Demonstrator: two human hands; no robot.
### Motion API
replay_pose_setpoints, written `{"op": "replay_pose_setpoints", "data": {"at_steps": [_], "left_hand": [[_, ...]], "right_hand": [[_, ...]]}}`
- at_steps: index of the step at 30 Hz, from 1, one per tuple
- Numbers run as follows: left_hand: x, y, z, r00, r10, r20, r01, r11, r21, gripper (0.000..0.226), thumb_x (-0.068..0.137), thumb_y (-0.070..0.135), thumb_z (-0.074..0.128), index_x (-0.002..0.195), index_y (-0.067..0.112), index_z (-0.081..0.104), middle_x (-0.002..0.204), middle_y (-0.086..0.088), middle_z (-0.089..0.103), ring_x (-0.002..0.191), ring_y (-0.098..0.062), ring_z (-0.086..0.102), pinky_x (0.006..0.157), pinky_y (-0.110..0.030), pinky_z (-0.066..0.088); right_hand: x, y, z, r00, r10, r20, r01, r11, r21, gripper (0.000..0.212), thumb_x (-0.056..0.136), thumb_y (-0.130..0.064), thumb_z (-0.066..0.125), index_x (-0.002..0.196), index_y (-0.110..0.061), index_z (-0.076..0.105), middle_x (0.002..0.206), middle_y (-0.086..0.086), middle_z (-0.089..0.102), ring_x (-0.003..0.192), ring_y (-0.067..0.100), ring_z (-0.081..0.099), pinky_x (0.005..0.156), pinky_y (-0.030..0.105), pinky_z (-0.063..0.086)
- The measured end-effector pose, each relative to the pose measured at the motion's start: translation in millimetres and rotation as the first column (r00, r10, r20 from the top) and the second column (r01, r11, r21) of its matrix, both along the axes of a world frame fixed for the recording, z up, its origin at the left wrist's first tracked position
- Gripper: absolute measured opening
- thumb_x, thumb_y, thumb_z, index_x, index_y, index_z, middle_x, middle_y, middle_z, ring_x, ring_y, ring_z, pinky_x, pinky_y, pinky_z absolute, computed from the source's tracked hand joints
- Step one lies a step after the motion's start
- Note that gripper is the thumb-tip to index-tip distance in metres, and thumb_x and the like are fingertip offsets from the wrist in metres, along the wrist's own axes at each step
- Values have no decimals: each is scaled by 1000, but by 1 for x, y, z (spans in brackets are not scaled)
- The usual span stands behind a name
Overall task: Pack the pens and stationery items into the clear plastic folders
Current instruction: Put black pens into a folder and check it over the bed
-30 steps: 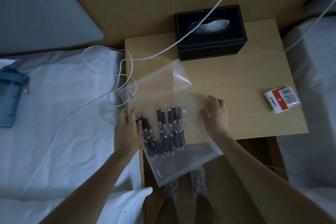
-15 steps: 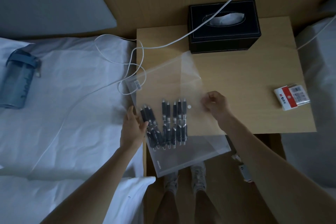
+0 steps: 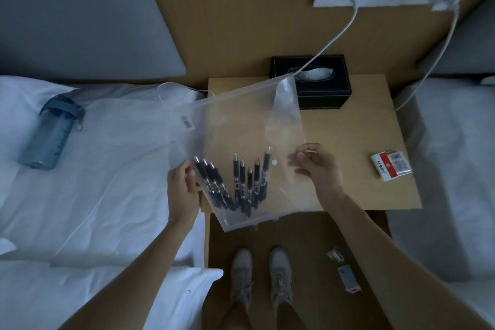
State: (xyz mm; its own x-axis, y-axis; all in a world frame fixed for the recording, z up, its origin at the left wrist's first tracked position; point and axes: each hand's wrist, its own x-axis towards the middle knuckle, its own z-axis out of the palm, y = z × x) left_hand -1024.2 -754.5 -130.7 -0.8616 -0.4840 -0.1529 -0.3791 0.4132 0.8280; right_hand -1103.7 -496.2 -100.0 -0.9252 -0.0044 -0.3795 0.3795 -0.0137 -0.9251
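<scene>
Dim, bluish, low-contrast view with soft light and no hard shadows. The white bedding [image 3: 80, 195] beside the left hand [image 3: 184, 190] is the brightest area; the floor below both hands is darkest. Faint sheen on the clear folder [image 3: 284, 126] above the right hand [image 3: 318, 169], whose fingers [image 3: 297, 163] are motion-blurred. Wide-angle lens bends the cable [image 3: 332, 43] and wall panels toward the frame edges; fine detail is soft throughout

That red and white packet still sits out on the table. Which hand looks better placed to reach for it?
Probably the right hand. It pinches the clear folder's flap edge on the side where the red and white packet lies. The left hand grips the folder's opposite edge near the pens, and would have to cross over.
</scene>
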Motion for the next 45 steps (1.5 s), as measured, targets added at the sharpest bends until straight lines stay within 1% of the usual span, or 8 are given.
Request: {"op": "replay_pose_setpoints", "data": {"at_steps": [7,12,18,24,29,35,40,45], "left_hand": [[-18,4,138,964,115,-238,-83,986,141,17,101,16,43,111,14,57,108,-8,63,95,-27,66,86,-45,55],[-28,8,246,894,181,-409,-99,972,213,19,99,24,47,110,16,60,93,-4,67,84,-18,68,84,-49,55],[-33,39,350,810,212,-546,-72,962,265,19,98,29,48,113,23,58,112,-8,66,102,-27,63,92,-52,49],[-12,83,397,762,250,-597,-82,952,293,19,96,25,53,112,20,62,106,-11,69,97,-27,66,86,-51,54],[13,116,437,668,325,-670,-51,918,394,24,95,15,55,115,5,63,104,-13,70,91,-19,69,78,-30,58],[29,123,464,607,344,-716,-120,931,346,18,94,15,58,109,22,65,103,-5,70,97,-21,68,90,-46,53],[48,126,478,540,329,-775,-120,941,317,26,94,12,57,119,16,57,101,4,67,86,-2,67,78,-21,55],[52,116,475,618,335,-711,-188,942,280,16,95,19,57,108,26,62,85,7,67,81,-11,62,85,-43,53]], "right_hand": [[3,-2,158,959,8,-283,-1,1000,23,12,91,1,57,89,-8,64,78,2,69,79,18,65,77,35,51],[4,-2,276,872,-22,-489,27,1000,2,19,89,1,60,84,-15,67,75,-4,70,74,10,64,70,21,50],[0,25,380,770,-51,-636,41,999,-30,9,91,-5,59,94,-11,65,77,-1,73,72,15,69,66,27,55],[10,69,427,742,-52,-669,14,998,-62,8,90,-5,60,93,-11,66,77,3,72,72,18,70,63,26,56],[25,98,454,707,-115,-698,-9,985,-172,7,91,-8,60,93,-9,66,77,2,73,74,19,71,65,26,57],[41,99,467,731,-101,-675,-35,982,-185,11,91,-6,59,100,-1,64,79,5,72,74,18,72,63,24,57],[61,108,482,698,-149,-700,-53,965,-258,9,91,-5,59,97,-1,64,80,8,72,74,19,72,64,25,58],[63,77,481,723,-53,-689,-36,993,-115,5,91,-8,60,93,-9,64,85,10,71,76,18,71,67,30,58]]}}
